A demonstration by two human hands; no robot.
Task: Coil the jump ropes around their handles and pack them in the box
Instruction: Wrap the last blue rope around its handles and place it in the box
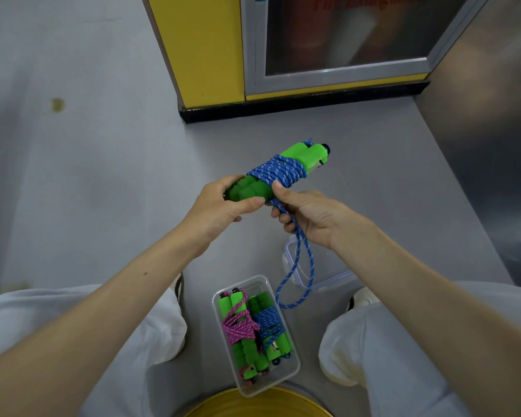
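My left hand grips the near end of a pair of green foam handles held side by side above the floor. Blue rope is coiled round their middle. My right hand pinches the rope just below the coil, and a loose loop hangs down from it. Between my knees, a clear plastic box holds a green-handled jump rope wound in pink and another wound in blue.
The clear lid with blue clips lies on the grey floor right of the box, partly under my right arm. A yellow cabinet with a glass door stands ahead. A yellow round object sits at the bottom edge.
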